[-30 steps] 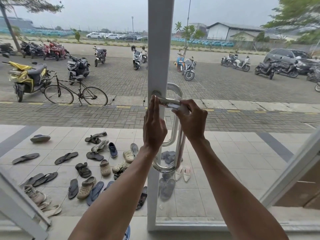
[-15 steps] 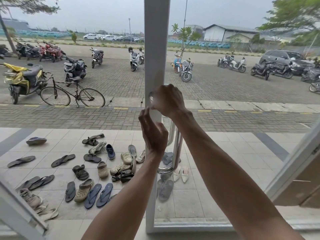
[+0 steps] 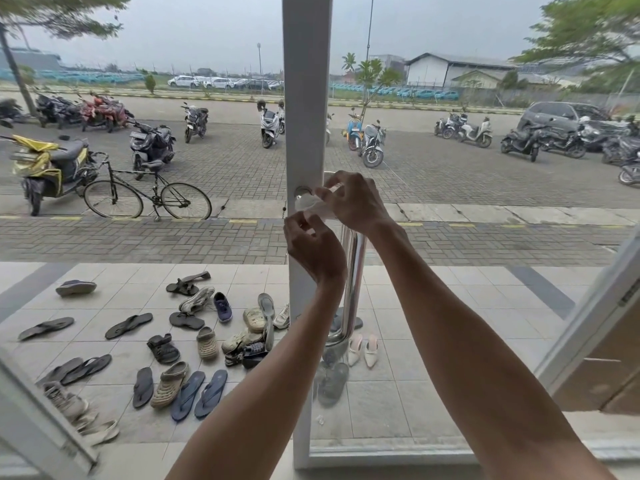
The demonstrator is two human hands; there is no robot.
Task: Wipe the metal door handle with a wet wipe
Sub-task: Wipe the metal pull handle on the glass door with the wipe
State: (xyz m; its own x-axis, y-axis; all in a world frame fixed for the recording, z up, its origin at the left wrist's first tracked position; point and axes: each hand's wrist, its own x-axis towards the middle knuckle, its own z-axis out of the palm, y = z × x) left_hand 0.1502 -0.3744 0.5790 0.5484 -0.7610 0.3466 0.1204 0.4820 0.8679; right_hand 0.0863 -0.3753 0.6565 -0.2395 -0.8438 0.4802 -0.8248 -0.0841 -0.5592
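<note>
Both hands, left hand (image 3: 317, 249) and right hand (image 3: 356, 202), pinch the wet wipe (image 3: 313, 204) (at the metal door handle (image 3: 353, 268)).

White wipe (image 3: 313, 204), shiny silver handle (image 3: 353, 271)

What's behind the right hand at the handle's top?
The right hand covers the handle's upper bend. Only the wipe beside the round mount on the frame shows. The left hand pinches the wipe's lower edge.
</note>
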